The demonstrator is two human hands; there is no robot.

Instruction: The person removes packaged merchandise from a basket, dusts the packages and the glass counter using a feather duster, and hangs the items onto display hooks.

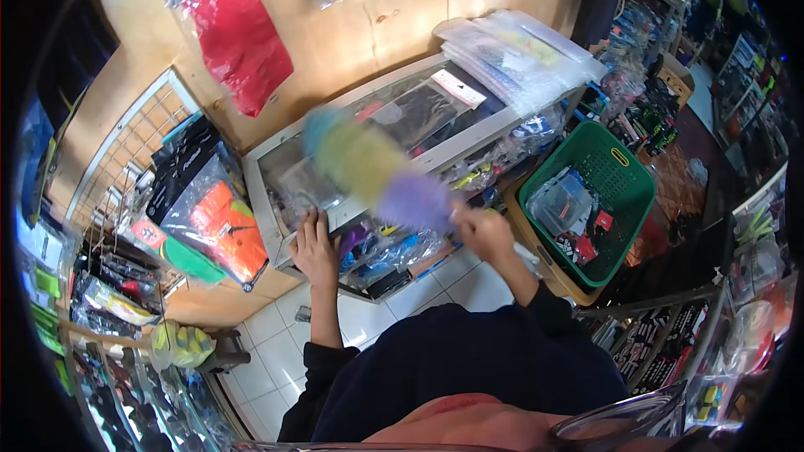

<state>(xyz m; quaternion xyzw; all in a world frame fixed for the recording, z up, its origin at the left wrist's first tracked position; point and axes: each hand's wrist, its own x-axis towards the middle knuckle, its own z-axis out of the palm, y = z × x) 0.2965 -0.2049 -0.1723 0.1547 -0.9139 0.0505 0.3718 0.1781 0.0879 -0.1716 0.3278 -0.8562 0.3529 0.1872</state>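
Note:
My right hand (487, 240) is closed around the handle of a fluffy duster (368, 167) striped blue-green, yellow and purple. Its head is blurred by motion and hangs over the glass-topped display case (394, 159), hiding part of the glass. The handle's pale end sticks out below my fist. My left hand (315, 249) lies with its fingers stretched out on the near left corner of the case's frame. Under the glass are packaged goods, and a white-topped packet (458, 89) shows near the back edge.
Clear plastic sleeves (523, 59) are stacked on the case's right end. A green basket (641, 201) with boxes and packets stands to the right. Packaged garments hang at left, including a red one (239, 38). A small dark stool (228, 351) stands on the tiled floor.

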